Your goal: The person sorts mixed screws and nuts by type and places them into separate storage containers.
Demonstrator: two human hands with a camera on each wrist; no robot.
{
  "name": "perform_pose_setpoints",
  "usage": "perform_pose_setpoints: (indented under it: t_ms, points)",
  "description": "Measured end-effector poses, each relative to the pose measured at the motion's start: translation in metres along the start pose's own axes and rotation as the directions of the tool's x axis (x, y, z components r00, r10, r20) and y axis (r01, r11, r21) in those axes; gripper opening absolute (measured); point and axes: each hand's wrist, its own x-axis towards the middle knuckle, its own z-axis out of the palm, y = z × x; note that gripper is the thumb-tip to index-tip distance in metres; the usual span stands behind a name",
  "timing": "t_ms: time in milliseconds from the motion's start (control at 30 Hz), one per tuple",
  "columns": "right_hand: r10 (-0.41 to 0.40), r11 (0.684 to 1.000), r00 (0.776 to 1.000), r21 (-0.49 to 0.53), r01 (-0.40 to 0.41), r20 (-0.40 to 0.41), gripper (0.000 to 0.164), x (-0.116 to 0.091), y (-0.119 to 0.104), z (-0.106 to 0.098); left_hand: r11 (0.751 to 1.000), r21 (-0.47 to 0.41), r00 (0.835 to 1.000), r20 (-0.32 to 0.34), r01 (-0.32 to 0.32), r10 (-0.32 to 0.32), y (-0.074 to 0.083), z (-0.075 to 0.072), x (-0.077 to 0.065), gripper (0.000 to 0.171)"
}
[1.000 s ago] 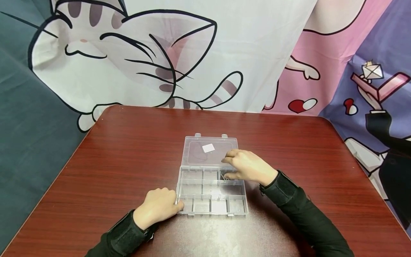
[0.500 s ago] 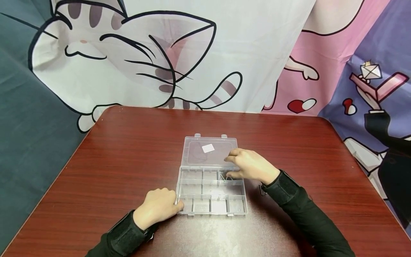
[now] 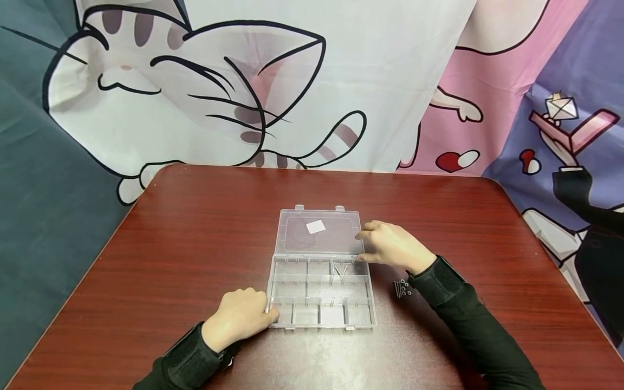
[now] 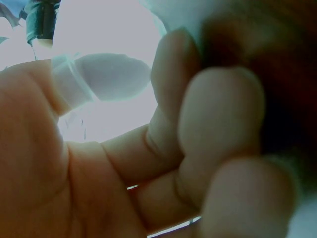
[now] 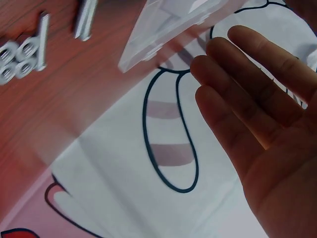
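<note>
A clear plastic compartment box (image 3: 322,285) lies on the table with its lid (image 3: 336,227) folded back. My left hand (image 3: 239,317) grips the box's left wall near the front corner; in the left wrist view the thumb (image 4: 114,77) shows through clear plastic. Two or so metal screws (image 3: 339,270) lie in the back right compartment. Just right of that compartment and the lid, my right hand (image 3: 397,246) hovers with relaxed fingers and nothing in it. Partly below the right sleeve lie several bolts (image 5: 43,42) and hex nuts (image 5: 26,48) on the tabletop.
The reddish-brown wooden table (image 3: 195,233) has rounded far corners. A cartoon-printed cloth (image 3: 390,81) hangs right behind it, with a teal cloth (image 3: 44,244) at left. A white label (image 3: 316,227) sits on the lid.
My right hand has drawn out of the back right compartment, up and to the right, leaving the screws visible there. The bolts and nuts beside the box came into view. My left hand stays put.
</note>
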Motion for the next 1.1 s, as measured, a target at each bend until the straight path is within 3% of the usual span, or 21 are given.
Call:
perform_pose_setpoints:
  t_ms: [233, 667, 1100]
  points:
    - [0.034, 0.999, 0.999, 0.01, -0.034, 0.003, 0.033, -0.008, 0.014, 0.002, 1.0, -0.018, 1.0, 0.016, 0.0, 0.0, -0.001, 0.002, -0.001, 0.035]
    - [0.17, 0.984, 0.982, 0.044, -0.174, 0.086, 0.04, -0.025, 0.035, 0.008, 1.0, -0.01, 1.0, 0.002, -0.007, 0.007, -0.001, 0.003, -0.002, 0.034]
    - [0.192, 0.978, 0.977, 0.06, -0.198, 0.099, 0.035, -0.034, 0.038, 0.018, 1.0, 0.005, 1.0, -0.006, -0.008, 0.008, -0.001, 0.002, 0.0, 0.034]
